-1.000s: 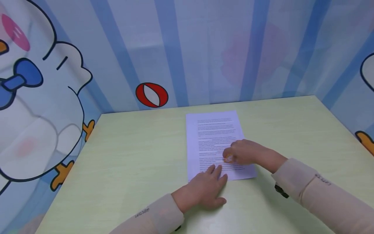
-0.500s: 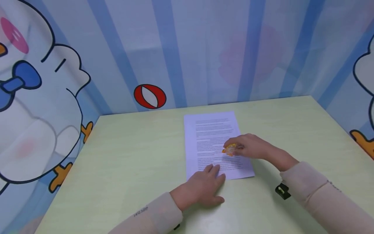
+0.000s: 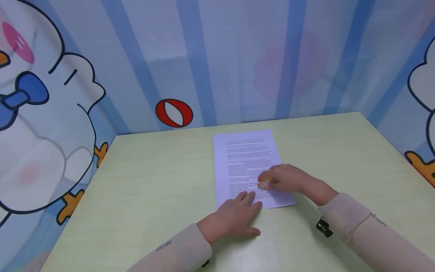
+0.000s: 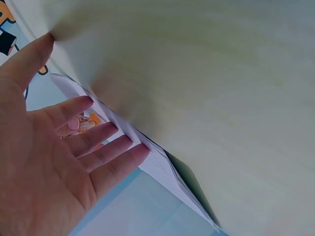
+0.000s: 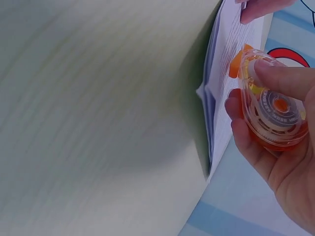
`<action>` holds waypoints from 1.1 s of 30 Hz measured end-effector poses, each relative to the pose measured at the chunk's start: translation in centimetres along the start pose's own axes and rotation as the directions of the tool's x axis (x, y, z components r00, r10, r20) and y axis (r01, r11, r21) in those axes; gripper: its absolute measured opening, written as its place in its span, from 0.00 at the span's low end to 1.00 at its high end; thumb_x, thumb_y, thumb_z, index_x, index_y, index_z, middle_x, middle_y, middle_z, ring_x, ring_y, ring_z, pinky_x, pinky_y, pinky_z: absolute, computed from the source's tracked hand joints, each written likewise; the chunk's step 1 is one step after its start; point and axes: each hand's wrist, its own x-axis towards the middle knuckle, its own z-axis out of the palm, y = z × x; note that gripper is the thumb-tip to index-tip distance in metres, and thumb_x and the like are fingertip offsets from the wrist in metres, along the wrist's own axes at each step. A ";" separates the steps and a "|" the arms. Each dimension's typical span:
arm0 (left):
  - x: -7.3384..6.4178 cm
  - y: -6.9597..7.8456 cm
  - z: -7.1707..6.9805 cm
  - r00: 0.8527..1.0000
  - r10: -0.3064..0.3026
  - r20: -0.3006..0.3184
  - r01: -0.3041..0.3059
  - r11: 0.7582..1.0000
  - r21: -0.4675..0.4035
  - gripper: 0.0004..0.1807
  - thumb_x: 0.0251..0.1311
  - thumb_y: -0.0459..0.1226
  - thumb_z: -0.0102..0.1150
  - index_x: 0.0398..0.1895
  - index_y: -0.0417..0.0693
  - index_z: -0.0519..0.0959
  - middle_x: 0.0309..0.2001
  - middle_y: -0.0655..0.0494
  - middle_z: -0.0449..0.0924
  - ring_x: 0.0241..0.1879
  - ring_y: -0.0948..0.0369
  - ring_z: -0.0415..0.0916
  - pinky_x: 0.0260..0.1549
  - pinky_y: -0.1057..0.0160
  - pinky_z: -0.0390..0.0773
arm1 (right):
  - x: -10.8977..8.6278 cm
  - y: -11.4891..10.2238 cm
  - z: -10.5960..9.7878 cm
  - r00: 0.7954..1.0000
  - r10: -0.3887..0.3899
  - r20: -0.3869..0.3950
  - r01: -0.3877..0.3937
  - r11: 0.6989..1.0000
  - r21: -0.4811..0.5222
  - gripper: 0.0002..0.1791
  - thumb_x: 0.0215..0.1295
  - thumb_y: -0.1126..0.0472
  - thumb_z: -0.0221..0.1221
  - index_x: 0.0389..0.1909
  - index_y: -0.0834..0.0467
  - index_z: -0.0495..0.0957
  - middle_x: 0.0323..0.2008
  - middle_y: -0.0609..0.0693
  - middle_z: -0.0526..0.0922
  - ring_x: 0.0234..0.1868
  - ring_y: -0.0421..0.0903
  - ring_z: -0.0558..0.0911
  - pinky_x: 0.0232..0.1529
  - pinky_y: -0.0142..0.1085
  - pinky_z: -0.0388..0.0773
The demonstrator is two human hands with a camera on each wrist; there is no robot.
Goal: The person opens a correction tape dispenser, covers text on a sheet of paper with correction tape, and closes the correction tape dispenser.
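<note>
My right hand (image 3: 289, 177) grips a clear and orange correction tape (image 5: 275, 105) between thumb and fingers, with its reel showing through the case. The orange tip is at the lower printed lines of the paper sheets (image 3: 242, 155). Only a sliver of the dispenser shows in the head view; the fingers cover most of it. My left hand (image 3: 236, 219) lies flat with fingers spread, its fingertips on the lower edge of the paper and its thumb on the table. In the left wrist view, the fingers (image 4: 106, 164) are straight against the sheets.
A pale wood-grain table (image 3: 163, 170) carries the stack of sheets, whose edges lift slightly in the right wrist view. Behind it stands a blue striped backdrop (image 3: 224, 64) with cartoon figures and a red ball print (image 3: 187, 113). Dark wrist devices (image 3: 324, 227) sit under the sleeves.
My right hand rose off the lines with the correction tape half a second ago, and has come back down onto the paper, slightly nearer me. The left hand has stayed in place.
</note>
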 end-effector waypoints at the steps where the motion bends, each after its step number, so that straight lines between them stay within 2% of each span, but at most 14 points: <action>1: 0.0 0.0 0.0 1.000 0.000 0.001 0.000 1.000 0.003 0.35 0.52 0.62 0.53 0.60 0.57 0.63 0.67 0.49 0.58 0.65 0.52 0.59 0.50 0.56 0.75 | 0.1 -0.1 0.1 1.000 -0.016 -0.007 0.016 1.000 -0.020 0.12 0.60 0.61 0.58 0.44 0.50 0.81 0.38 0.46 0.84 0.36 0.44 0.79 0.39 0.39 0.74; 9: -0.1 0.0 -0.2 1.000 0.001 0.018 -0.001 1.000 -0.002 0.37 0.53 0.62 0.52 0.64 0.57 0.61 0.69 0.49 0.56 0.66 0.51 0.58 0.53 0.55 0.73 | 0.6 -0.7 0.0 1.000 -0.028 0.000 0.028 0.996 -0.085 0.11 0.59 0.63 0.58 0.42 0.49 0.81 0.34 0.46 0.83 0.30 0.41 0.76 0.33 0.35 0.72; 14: 0.0 0.0 0.1 1.000 0.001 0.019 -0.001 1.000 -0.008 0.38 0.53 0.62 0.52 0.65 0.57 0.61 0.69 0.49 0.56 0.67 0.51 0.57 0.53 0.56 0.73 | 0.6 -0.9 -0.1 1.000 0.001 0.013 0.000 0.997 -0.079 0.13 0.58 0.64 0.58 0.44 0.49 0.81 0.35 0.47 0.83 0.31 0.42 0.76 0.35 0.37 0.73; 21: 0.0 0.0 0.4 0.999 -0.015 -0.048 0.015 1.000 -0.006 0.36 0.50 0.62 0.55 0.56 0.51 0.66 0.59 0.50 0.61 0.60 0.56 0.59 0.43 0.63 0.77 | 0.4 -0.8 -0.1 0.999 0.049 0.000 -0.049 0.998 -0.025 0.14 0.59 0.63 0.58 0.46 0.49 0.80 0.40 0.48 0.83 0.38 0.45 0.79 0.40 0.40 0.74; 27: -0.2 -0.2 0.4 0.994 -0.026 -0.110 0.032 0.998 0.056 0.41 0.50 0.65 0.52 0.61 0.49 0.64 0.58 0.52 0.66 0.61 0.55 0.62 0.56 0.61 0.69 | 0.1 -0.7 0.1 0.996 0.079 -0.047 -0.077 0.996 0.039 0.16 0.60 0.59 0.58 0.50 0.50 0.78 0.45 0.50 0.83 0.42 0.45 0.80 0.41 0.41 0.74; 30: -0.3 -0.6 0.0 0.984 -0.071 -0.163 0.075 0.997 0.017 0.39 0.53 0.64 0.50 0.61 0.48 0.65 0.57 0.54 0.69 0.60 0.56 0.64 0.55 0.60 0.70 | 0.0 -0.7 0.2 0.994 0.092 -0.063 -0.084 0.990 0.112 0.16 0.61 0.58 0.57 0.51 0.54 0.76 0.42 0.50 0.83 0.37 0.42 0.79 0.38 0.38 0.73; 33: -0.4 -1.4 -0.7 0.964 -0.167 -0.204 0.148 0.983 -0.105 0.36 0.57 0.61 0.49 0.61 0.46 0.65 0.57 0.53 0.70 0.58 0.57 0.67 0.51 0.60 0.73 | -0.2 -0.9 0.1 0.989 0.132 -0.069 -0.112 0.964 0.240 0.15 0.62 0.56 0.56 0.48 0.58 0.74 0.38 0.50 0.83 0.32 0.40 0.76 0.34 0.35 0.71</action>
